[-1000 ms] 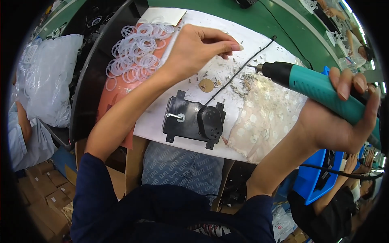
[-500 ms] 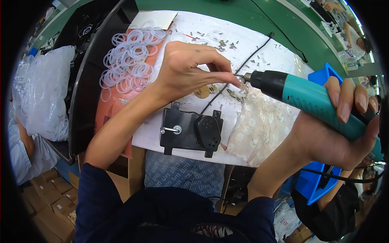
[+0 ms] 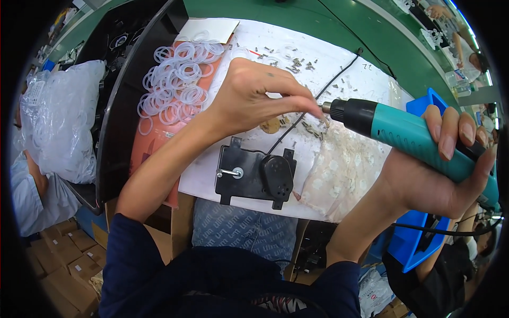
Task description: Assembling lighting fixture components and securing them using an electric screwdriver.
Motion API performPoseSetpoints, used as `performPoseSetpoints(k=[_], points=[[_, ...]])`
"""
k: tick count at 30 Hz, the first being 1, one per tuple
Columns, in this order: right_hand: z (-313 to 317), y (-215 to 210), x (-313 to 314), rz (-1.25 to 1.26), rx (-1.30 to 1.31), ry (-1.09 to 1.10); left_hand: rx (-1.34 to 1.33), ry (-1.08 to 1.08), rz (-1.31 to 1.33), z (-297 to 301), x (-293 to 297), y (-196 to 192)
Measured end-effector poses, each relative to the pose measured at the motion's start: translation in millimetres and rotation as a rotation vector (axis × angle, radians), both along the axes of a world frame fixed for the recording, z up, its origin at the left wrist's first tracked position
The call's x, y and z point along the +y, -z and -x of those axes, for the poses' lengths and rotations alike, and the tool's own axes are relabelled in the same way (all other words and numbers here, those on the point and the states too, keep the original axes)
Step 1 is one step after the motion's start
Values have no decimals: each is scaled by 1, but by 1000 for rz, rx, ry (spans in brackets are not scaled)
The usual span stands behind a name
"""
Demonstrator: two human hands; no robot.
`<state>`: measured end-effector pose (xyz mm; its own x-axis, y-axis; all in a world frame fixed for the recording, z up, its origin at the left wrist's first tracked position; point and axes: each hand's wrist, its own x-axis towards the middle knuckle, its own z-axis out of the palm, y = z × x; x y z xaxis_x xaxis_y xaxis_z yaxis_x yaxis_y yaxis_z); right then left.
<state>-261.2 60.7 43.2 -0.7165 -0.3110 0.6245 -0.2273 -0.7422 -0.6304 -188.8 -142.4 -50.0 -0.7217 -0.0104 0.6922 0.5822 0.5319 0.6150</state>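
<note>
My right hand is wrapped round a teal electric screwdriver with a black nose, held level above the table and pointing left. At its metal tip, the thumb and forefinger of my left hand are pinched together. Whatever lies between those fingertips is too small or hidden to make out. Below my left hand a black box-shaped unit with mounting tabs, a metal crank pin and a round black housing lies on the white table sheet. A black cable runs from it toward the back. Small screws lie scattered near my fingertips.
Clear plastic rings are heaped on an orange sheet at the left, beside a black bin. A stained cloth covers the table's right part. Blue bins stand at the right edge, near another person's arm.
My left fingertips are closer to the screwdriver's nose, and less of its bit shows. The whole scene has shifted slightly right and down in view. The black unit still lies on the sheet.
</note>
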Motion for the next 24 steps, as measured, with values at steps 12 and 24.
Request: performPoseSetpoints(k=[12, 24], points=[[-17, -34, 11, -26, 10, 17, -406, 215, -291, -8, -20, -12], [-95, -39, -18, -318, 22, -151, -804, 636, -48, -30, 1, -13]])
